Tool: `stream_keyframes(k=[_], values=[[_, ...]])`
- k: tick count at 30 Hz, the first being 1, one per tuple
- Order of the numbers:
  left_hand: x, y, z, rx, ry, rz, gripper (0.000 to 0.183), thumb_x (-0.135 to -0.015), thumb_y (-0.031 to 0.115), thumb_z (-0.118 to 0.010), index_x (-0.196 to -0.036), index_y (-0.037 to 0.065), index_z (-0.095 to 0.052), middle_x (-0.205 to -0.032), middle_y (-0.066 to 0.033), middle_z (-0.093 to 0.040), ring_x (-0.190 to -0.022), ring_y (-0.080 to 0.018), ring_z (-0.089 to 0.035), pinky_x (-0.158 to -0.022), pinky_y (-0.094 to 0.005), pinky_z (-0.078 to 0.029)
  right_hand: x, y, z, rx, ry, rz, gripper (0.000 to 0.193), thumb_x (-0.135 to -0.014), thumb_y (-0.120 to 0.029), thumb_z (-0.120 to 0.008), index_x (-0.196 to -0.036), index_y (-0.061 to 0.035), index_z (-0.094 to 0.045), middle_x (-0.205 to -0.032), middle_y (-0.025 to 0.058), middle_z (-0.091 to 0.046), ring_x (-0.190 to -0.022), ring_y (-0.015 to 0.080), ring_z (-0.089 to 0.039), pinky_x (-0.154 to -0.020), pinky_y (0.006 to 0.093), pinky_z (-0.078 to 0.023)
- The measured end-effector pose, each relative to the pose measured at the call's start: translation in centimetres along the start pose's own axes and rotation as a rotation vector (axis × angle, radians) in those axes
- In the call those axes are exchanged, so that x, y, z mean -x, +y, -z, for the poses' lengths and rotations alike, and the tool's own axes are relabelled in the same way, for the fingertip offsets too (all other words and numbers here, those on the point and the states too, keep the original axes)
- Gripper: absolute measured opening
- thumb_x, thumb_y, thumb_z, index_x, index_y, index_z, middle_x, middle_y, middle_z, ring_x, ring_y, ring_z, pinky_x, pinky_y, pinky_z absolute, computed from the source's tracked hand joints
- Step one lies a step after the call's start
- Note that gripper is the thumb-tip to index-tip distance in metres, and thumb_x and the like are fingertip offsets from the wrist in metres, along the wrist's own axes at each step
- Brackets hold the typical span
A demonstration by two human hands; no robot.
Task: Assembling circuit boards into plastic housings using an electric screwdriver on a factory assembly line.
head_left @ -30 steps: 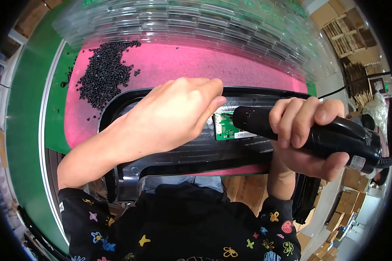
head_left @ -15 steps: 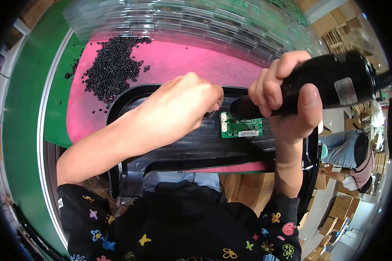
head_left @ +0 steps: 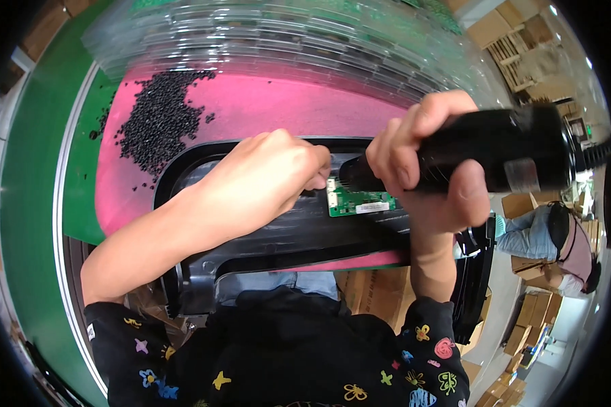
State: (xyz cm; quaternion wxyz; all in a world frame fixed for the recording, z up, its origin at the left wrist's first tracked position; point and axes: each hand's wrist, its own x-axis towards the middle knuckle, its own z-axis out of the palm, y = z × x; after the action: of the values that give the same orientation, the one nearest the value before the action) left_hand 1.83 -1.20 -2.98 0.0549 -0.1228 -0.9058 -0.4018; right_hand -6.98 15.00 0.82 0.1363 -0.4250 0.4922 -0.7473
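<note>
My right hand (head_left: pixel 436 203) is wrapped round a black electric screwdriver (head_left: pixel 492 146), held almost level with its cord trailing off to the right. Its nose points left, over a green circuit board (head_left: pixel 346 202) with white connectors at the left edge. The board lies in a large black plastic housing (head_left: pixel 285 234). My left hand (head_left: pixel 268 169) is closed, fingertips pinched together beside the screwdriver's nose, just above the board's left end. What those fingers hold, if anything, is hidden.
A heap of small black screws (head_left: pixel 157 122) lies on the pink mat (head_left: pixel 265 108) at the far left. Stacked clear plastic trays (head_left: pixel 271 41) stand along the back. Off to the right, another person (head_left: pixel 557 237) bends among cardboard boxes (head_left: pixel 533 315).
The whole view has shifted a little, moving the housing and board leftward in the picture. The screwdriver's back end sits lower, so the tool is closer to level. Both hands keep their grips.
</note>
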Motion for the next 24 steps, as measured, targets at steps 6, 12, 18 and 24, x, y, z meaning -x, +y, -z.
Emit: stream_keyframes(k=[6, 12, 18, 24], values=[[-0.4, 0.8, 0.1, 0.036, -0.02, -0.045, 0.016, -0.077, 0.007, -0.073, -0.082, -0.002, -0.06, -0.068, -0.0144, -0.062, -0.061, -0.0312, -0.062, -0.056, -0.0368, -0.048, 0.3, -2.1, 2.5, -0.3, -0.112, 0.208, 0.047, -0.087, -0.053, -0.054, -0.104, -0.009, -0.049, -0.063, -0.0028, -0.049, -0.047, 0.0077, -0.046, -0.051, 0.0254, -0.04], [-0.6, 1.0, 0.0, -0.002, 0.039, -0.149, 0.017, -0.076, 0.008, -0.074, -0.082, -0.001, -0.061, -0.073, -0.0122, -0.061, -0.065, -0.0314, -0.061, -0.055, -0.0375, -0.047, 1.1, -2.4, 2.6, -0.308, -0.052, 0.232, 0.046, -0.087, -0.052, -0.056, -0.102, -0.0096, -0.048, -0.063, -0.0031, -0.049, -0.047, 0.008, -0.046, -0.052, 0.0255, -0.04], [-0.6, 0.9, -0.6, -0.039, 0.03, -0.149, 0.018, -0.074, 0.01, -0.075, -0.084, 0.0, -0.063, -0.073, -0.0106, -0.062, -0.065, -0.0304, -0.061, -0.055, -0.0372, -0.048, 1.4, -2.7, 2.4, -0.285, -0.064, 0.205, 0.047, -0.082, -0.05, -0.064, -0.102, -0.0098, -0.048, -0.061, -0.0038, -0.052, -0.045, 0.0073, -0.048, -0.048, 0.0238, -0.041], [-0.4, 0.6, -0.4, -0.044, 0.039, -0.169, 0.016, -0.075, 0.011, -0.075, -0.083, 0.0, -0.066, -0.075, -0.01, -0.066, -0.065, -0.0278, -0.064, -0.057, -0.0343, -0.05, 1.3, -2.2, 2.6, -0.312, -0.137, 0.232, 0.048, -0.081, -0.047, -0.068, -0.1, -0.0094, -0.047, -0.061, -0.0034, -0.054, -0.044, 0.007, -0.05, -0.046, 0.0213, -0.042]])
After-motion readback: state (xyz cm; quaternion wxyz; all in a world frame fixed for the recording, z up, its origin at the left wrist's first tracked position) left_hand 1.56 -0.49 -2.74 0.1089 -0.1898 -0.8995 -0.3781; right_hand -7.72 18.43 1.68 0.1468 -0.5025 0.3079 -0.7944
